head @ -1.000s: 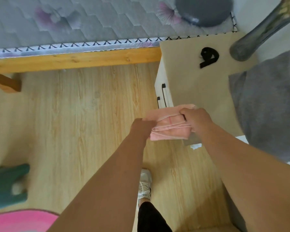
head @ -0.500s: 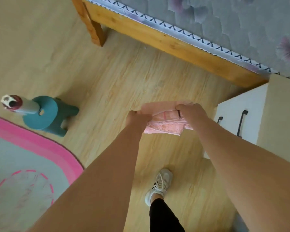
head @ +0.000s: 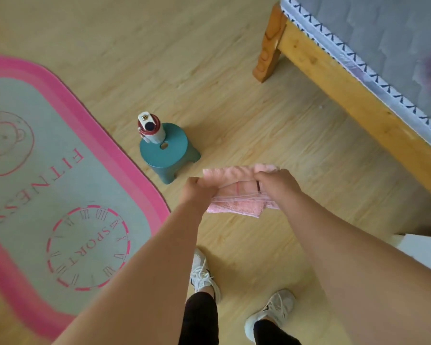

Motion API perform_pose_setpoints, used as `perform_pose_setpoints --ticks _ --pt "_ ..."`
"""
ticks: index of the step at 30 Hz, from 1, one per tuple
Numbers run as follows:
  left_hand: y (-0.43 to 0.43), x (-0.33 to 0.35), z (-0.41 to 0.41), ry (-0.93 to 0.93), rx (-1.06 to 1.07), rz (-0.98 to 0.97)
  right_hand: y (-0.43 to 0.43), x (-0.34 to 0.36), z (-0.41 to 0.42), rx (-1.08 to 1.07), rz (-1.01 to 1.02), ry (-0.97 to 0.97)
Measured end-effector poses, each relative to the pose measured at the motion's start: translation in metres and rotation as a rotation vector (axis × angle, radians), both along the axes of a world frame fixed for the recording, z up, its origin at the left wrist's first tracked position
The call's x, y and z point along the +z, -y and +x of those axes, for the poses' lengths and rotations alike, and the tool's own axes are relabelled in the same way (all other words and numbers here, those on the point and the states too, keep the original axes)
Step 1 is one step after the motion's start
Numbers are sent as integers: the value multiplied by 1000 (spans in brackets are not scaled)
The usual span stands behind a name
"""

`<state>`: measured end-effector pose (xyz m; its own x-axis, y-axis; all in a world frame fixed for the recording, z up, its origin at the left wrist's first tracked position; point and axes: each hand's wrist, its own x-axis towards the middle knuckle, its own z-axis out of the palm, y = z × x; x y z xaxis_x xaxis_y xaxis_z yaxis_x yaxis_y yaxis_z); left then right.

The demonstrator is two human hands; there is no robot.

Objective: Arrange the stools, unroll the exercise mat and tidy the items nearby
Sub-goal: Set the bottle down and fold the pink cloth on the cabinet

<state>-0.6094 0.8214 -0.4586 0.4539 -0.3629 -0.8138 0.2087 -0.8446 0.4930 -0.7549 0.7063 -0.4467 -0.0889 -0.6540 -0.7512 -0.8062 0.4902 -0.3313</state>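
Left arm: we see it bare, stretched forward and down, the left hand (head: 197, 194) knuckles up.
Left fingers: curled tight round the left end of a folded pink terry towel (head: 237, 205).
Right arm: stretched out the same way, the right hand (head: 278, 186) level with the left.
Right fingers: curled over the towel's right end, gripping the top fold.
Towel: held between both hands, above the pale wooden floor (head: 271, 125).
Stool: the round teal plastic stool (head: 169, 155) stands just beyond the hands and carries a white bottle with a red cap (head: 151, 128).
Mat: the pink-bordered grey exercise mat (head: 60, 155) lies unrolled at the left.
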Motion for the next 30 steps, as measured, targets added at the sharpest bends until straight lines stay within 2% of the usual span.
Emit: perform_pose_setpoints --ticks 5,13,26,30 --pt "-24 -7 67 21 134 26 -8 -14 81 102 -1 6" --pt "-36 -36 117 32 340 46 1 -48 160 325 17 -1" --pt "-5 -160 182 81 617 94 46 -173 265 604 20 50" --pt "3 -198 196 133 627 84 54 -215 286 637 0 69"
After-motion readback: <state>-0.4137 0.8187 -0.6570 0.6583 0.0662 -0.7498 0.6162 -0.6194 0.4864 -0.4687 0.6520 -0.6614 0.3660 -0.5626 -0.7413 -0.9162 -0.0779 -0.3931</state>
